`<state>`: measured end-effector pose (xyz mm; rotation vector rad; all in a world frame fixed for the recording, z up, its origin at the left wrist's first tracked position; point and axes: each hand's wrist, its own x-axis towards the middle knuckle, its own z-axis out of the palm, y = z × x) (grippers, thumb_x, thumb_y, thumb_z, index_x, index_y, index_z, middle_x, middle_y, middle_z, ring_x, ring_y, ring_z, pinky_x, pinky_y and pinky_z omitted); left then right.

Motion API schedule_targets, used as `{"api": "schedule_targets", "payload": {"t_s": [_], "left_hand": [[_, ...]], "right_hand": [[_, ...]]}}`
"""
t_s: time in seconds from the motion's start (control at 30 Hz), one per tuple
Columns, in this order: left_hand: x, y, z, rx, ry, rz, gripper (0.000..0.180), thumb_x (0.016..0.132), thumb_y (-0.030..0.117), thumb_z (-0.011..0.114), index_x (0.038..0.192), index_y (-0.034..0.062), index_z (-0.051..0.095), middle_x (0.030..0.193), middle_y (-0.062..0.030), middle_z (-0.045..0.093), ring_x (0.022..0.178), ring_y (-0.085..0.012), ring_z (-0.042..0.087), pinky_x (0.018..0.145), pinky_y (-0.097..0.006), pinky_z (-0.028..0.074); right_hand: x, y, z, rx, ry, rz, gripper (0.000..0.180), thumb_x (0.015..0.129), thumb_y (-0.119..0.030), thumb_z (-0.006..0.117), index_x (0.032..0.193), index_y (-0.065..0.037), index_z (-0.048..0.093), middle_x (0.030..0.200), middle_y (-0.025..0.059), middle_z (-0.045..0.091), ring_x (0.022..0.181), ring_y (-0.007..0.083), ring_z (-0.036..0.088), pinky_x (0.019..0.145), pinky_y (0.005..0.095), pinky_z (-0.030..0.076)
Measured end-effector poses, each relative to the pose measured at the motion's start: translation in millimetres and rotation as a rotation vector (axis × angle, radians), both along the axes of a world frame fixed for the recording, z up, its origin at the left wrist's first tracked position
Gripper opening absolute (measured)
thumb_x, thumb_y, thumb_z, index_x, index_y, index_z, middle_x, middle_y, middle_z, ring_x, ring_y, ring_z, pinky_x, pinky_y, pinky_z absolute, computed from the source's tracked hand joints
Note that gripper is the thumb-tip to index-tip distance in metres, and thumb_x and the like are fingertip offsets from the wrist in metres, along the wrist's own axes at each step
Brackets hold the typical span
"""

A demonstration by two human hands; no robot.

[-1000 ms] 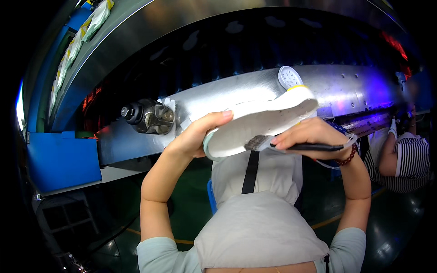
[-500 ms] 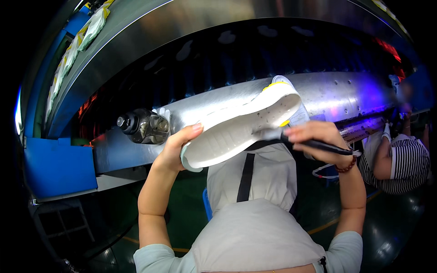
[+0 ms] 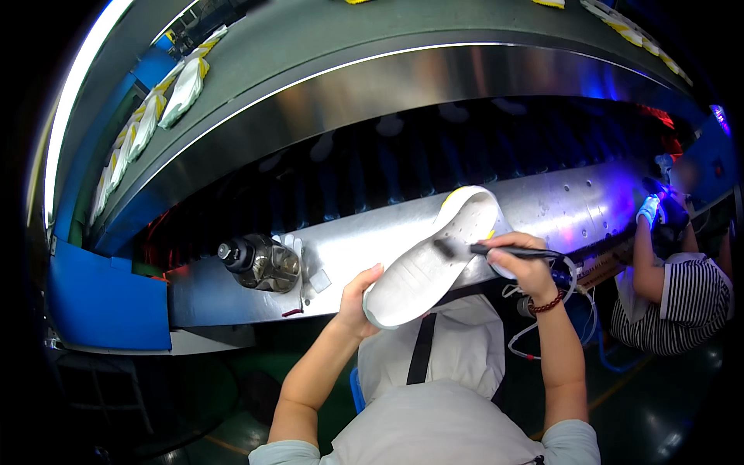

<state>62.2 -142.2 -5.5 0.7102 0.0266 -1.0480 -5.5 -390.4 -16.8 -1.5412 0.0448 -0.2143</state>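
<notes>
My left hand (image 3: 358, 301) grips the rounded near end of a white shoe sole (image 3: 407, 280), fingers beneath and thumb at its edge. The sole is tilted with its hollow inner face up and has yellow patches on its far rim. In my right hand (image 3: 525, 270) is a brush (image 3: 505, 252) with a black handle, pinched between thumb and fingers. Its bristles, smeared by motion, are over the sole's inner face near the middle, seemingly touching it. A pale cord or tube runs from the handle's rear. Another white piece shows partly behind the sole.
A dark see-through bottle (image 3: 271, 273) with a black cap stands on the metal ledge (image 3: 542, 203), left of the sole. Beyond runs a conveyor belt (image 3: 387, 32), with white-and-yellow soles (image 3: 186, 94) at its left. At right, a co-worker in striped clothing (image 3: 697, 288) wears pale gloves.
The view has tilted up, showing more of the conveyor. Sole and hands sit lower in the picture. The brush has moved along the sole toward its far end.
</notes>
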Motion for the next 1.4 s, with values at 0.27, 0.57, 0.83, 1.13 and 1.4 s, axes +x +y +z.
{"api": "schedule_targets", "payload": {"t_s": [0.27, 0.57, 0.83, 1.13, 1.4], "left_hand": [[11, 17, -10, 0.052, -0.038, 0.121, 0.047, 0.081, 0.029, 0.042, 0.112, -0.0063, 0.043, 0.108, -0.0208, 0.051, 0.093, -0.0295, 0.055, 0.081, -0.037, 0.045], [80, 10, 142, -0.497, -0.789, 0.190, 0.050, 0.086, 0.033, 0.031, 0.123, -0.0004, 0.032, 0.125, -0.0192, 0.035, 0.114, -0.0341, 0.036, 0.096, -0.053, 0.026], [241, 9, 177, -0.588, -0.104, 0.842, 0.070, 0.085, 0.048, 0.024, 0.132, 0.0001, 0.002, 0.136, -0.0206, 0.010, 0.126, -0.0343, 0.011, 0.102, -0.050, 0.010], [237, -54, 144, 0.438, -1.260, 0.927, 0.035, 0.082, 0.024, 0.050, 0.110, 0.0027, 0.045, 0.112, -0.0086, 0.045, 0.106, -0.0193, 0.042, 0.082, -0.031, 0.041], [191, -104, 140, 1.411, -2.081, 0.864, 0.025, 0.083, 0.030, 0.046, 0.075, 0.0097, 0.059, 0.070, -0.0002, 0.059, 0.060, -0.0169, 0.057, 0.055, -0.028, 0.044]], "right_hand": [[-23, 27, -23, 0.343, 0.056, 0.141, 0.013, 0.073, 0.000, 0.056, 0.085, 0.004, 0.058, 0.083, 0.0171, 0.061, 0.052, 0.0094, 0.051, 0.048, 0.0201, 0.044], [-63, 10, -51, 0.761, 0.191, -0.187, 0.015, 0.078, -0.002, 0.052, 0.093, 0.002, 0.053, 0.098, 0.0204, 0.056, 0.056, 0.0105, 0.047, 0.054, 0.0200, 0.041], [-54, 26, -49, 0.942, 0.222, -0.222, 0.015, 0.081, -0.003, 0.050, 0.095, 0.001, 0.054, 0.098, 0.0125, 0.056, 0.060, 0.0090, 0.047, 0.056, 0.0189, 0.041], [-51, 18, -74, 0.896, 0.334, -0.248, 0.017, 0.081, -0.008, 0.051, 0.097, -0.002, 0.054, 0.092, 0.0052, 0.057, 0.060, 0.0068, 0.045, 0.056, 0.0190, 0.038], [-41, 35, -67, 0.899, 0.301, -0.182, 0.015, 0.081, -0.008, 0.053, 0.095, -0.004, 0.056, 0.090, 0.0047, 0.057, 0.059, 0.0068, 0.045, 0.055, 0.0193, 0.037]]}}
